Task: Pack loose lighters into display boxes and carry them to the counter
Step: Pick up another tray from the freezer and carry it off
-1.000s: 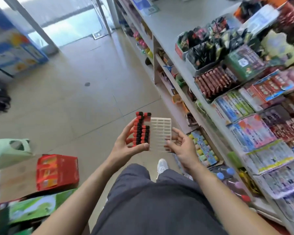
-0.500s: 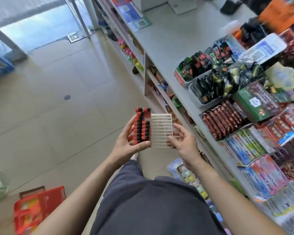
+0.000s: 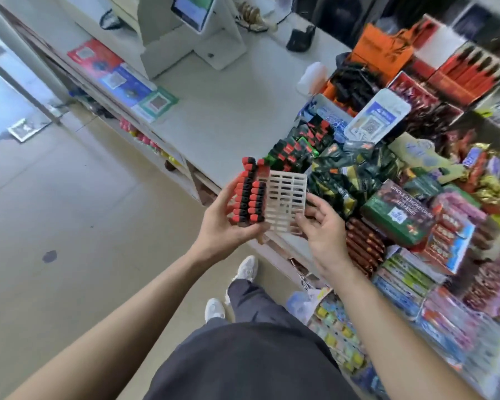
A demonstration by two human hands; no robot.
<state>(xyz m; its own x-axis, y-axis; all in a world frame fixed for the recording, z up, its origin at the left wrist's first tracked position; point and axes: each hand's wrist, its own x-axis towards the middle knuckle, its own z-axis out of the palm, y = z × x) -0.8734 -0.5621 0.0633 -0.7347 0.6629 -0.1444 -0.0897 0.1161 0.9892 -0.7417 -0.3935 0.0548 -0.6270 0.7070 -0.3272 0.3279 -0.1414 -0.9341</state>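
Note:
A white slotted display tray (image 3: 286, 197) is held in front of me, over the edge of the grey counter (image 3: 228, 111). Two rows of red and black lighters (image 3: 247, 196) fill its left side; the right slots are bare. My left hand (image 3: 223, 226) grips the tray's left and lower edge, thumb over the lighters. On the tray's right edge my right hand (image 3: 322, 226) keeps hold with curled fingers.
A white checkout terminal (image 3: 191, 33) stands at the back of the counter. Boxes of snacks and sweets (image 3: 401, 197) crowd its right half. Shelves with small goods run under the counter edge. Tiled floor (image 3: 70, 226) lies to the left.
I have walked forward along the counter; the terminal has come into view and the red box on the floor has dropped out of it. Both hands keep the same hold on the tray.

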